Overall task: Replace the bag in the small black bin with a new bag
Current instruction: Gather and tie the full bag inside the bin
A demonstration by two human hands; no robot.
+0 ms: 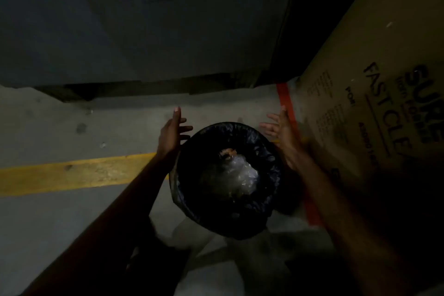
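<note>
The small black bin [192, 209] stands on the concrete floor below me, lined with a black bag [266, 163] folded over its rim. Inside lie crumpled clear plastic [240, 173] and a brownish scrap [228, 152]. My left hand [171, 133] hovers at the bin's far left rim, fingers spread, holding nothing. My right hand [282, 133] is at the far right rim, also spread and empty. Whether either hand touches the bag is unclear in the dim light.
A large cardboard box [374, 103] with printed lettering stands close on the right. A grey wall or cabinet [144, 31] rises just beyond the bin. A yellow floor stripe [72, 174] runs left, and an orange stripe [284, 96] runs along the box.
</note>
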